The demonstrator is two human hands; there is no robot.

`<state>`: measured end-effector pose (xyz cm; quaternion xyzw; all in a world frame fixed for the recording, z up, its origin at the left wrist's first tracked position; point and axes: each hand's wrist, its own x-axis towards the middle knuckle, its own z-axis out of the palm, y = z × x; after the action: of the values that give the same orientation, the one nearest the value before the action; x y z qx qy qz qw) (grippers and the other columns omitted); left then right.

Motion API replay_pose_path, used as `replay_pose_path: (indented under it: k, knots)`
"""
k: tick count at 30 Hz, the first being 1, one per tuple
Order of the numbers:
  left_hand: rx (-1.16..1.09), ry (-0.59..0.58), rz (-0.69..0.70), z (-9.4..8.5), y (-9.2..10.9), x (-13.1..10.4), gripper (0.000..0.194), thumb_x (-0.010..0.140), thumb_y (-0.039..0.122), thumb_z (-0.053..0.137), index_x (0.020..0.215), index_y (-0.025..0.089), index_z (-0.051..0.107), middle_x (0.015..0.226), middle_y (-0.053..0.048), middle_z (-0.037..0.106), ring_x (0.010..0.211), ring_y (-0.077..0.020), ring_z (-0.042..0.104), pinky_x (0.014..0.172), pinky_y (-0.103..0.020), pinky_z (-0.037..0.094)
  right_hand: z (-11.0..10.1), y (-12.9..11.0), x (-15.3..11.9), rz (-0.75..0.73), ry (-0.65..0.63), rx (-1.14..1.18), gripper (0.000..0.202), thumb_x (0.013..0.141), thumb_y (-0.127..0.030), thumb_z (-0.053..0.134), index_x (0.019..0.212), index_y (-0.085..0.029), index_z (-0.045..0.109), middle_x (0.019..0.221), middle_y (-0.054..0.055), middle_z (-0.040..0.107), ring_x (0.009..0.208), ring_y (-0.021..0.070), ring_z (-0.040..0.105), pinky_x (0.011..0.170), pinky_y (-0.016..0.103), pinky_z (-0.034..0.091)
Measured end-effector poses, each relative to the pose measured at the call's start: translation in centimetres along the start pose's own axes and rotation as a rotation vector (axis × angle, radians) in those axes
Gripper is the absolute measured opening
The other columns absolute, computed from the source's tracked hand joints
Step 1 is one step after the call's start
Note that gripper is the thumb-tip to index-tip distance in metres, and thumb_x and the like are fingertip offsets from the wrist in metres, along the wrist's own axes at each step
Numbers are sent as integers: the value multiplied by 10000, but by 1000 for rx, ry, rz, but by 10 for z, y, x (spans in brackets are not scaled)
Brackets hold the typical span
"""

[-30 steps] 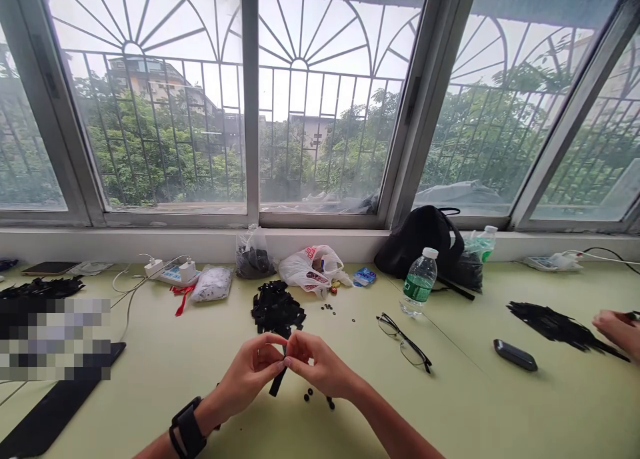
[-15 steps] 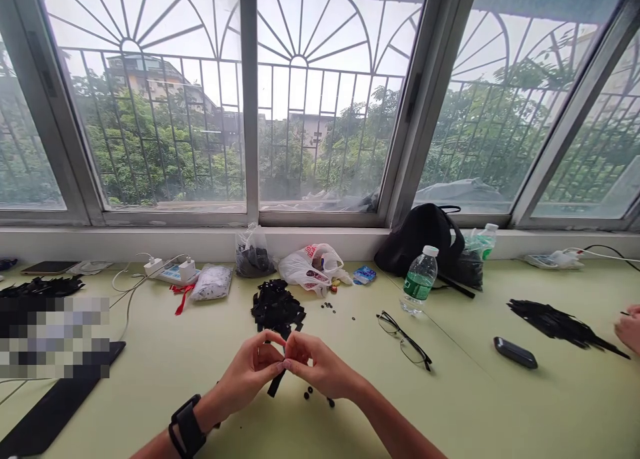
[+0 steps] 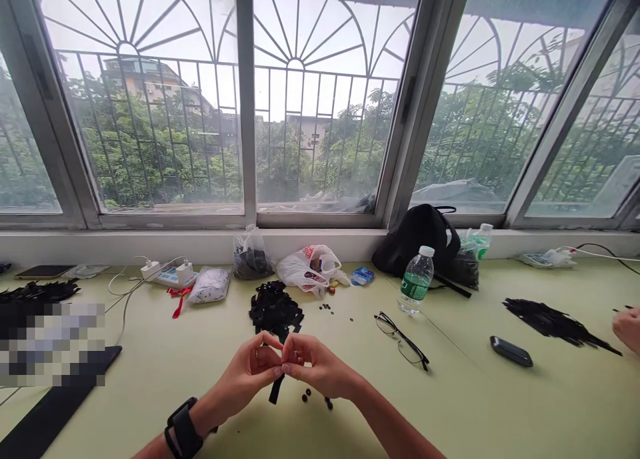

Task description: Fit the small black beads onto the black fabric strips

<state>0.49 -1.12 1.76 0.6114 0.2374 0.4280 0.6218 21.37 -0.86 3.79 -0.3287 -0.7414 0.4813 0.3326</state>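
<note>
- Green table [image 3: 450,405]: bare lower-center patch suits the work; best kept under the hands.
- Left hand [image 3: 250,367], lower center: thumb and finger pinched closed on the strip; steady hold advisable.
- Right hand [image 3: 317,367], beside it: tips closed at the same spot, touching left's; small controlled moves likely work best.
- Black strip pile [image 3: 275,307]: center, just above hands.
- Black strip [image 3: 276,390]: hangs below fingertips; avoid twisting.
- Small black pieces [image 3: 329,404]: lower center; can't tell if one's pinched too.
</note>
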Motion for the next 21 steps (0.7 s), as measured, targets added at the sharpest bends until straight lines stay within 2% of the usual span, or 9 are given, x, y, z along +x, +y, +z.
replay_pose_path:
  k: [4, 8, 14, 18, 21]
  knots:
    - [-12, -31, 8, -2, -1, 0, 268, 864, 293, 775, 1020, 195, 581, 898, -60, 737, 882, -195, 667, 833, -320, 481, 0, 5, 0, -24, 7, -10, 291, 871, -462, 716, 893, -188, 620, 784, -18, 574, 685, 115, 475, 690, 250, 420]
    - [-22, -49, 14, -2, 2, 1, 244, 867, 272, 773, 994, 187, 583, 830, -33, 716, 798, -159, 637, 758, -277, 455, 1, 9, 0, -44, 7, -13, 251, 869, -416, 724, 895, -188, 623, 778, -22, 574, 677, 112, 466, 691, 251, 418]
    - [-41, -70, 23, -2, 1, 1, 233, 882, 268, 759, 1009, 189, 579, 847, -31, 706, 799, -151, 617, 774, -289, 456, 2, 10, 1, -61, 17, -22, 247, 874, -413, 720, 879, -185, 624, 784, -18, 589, 688, 116, 483, 685, 252, 411]
    - [-3, -45, 18, -2, -1, 2, 265, 876, 285, 763, 1042, 192, 579, 833, -27, 696, 784, -150, 609, 752, -281, 457, 1, 10, 2, -72, 26, -29, 265, 884, -433, 709, 871, -180, 630, 787, -12, 598, 695, 117, 490, 665, 246, 402]
    - [63, 17, 19, -3, 0, 4, 301, 880, 303, 755, 1099, 191, 582, 810, -24, 694, 779, -153, 608, 739, -272, 457, -3, 12, 3, -48, 85, -21, 301, 850, -450, 748, 955, -187, 646, 863, 1, 611, 723, 122, 520, 648, 236, 417]
